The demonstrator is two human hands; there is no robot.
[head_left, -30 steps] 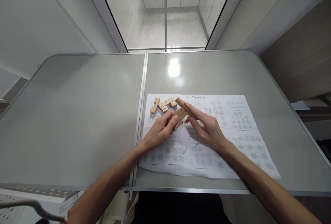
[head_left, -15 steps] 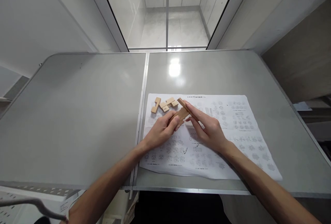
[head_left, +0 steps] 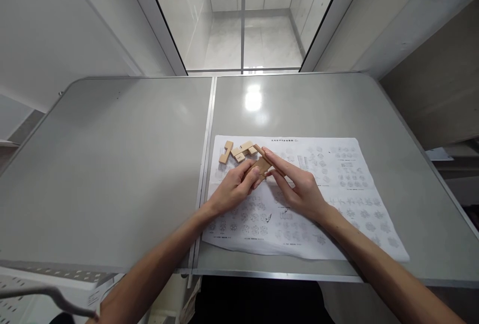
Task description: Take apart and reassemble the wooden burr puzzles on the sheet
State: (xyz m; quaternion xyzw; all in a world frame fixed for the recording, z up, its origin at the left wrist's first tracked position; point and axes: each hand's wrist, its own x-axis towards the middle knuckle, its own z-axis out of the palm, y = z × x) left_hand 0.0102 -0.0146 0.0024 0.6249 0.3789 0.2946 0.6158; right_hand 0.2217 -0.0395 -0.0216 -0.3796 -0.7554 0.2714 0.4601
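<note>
My left hand (head_left: 236,184) is closed round a flat wooden puzzle piece (head_left: 261,165), thumb on top. A longer wooden puzzle strip (head_left: 274,164) lies slantwise across the end of that piece, and my right hand (head_left: 299,182) grips it between fingers and thumb. The two pieces touch; how they fit together is partly hidden by my fingers. Just beyond my left hand lie several loose notched wooden pieces: one (head_left: 226,152) stands apart on the left, while others (head_left: 243,150) are bunched together.
A large printed sheet (head_left: 318,244) with rows of small diagrams lies under my hands. It rests on a grey folding table (head_left: 112,164) with a metal seam (head_left: 204,164) down its middle. Beyond the far edge is a glass door (head_left: 262,39).
The wooden strip and my right hand have shifted slightly left and inward, closer against the piece in my left hand. The loose pieces have stayed in place.
</note>
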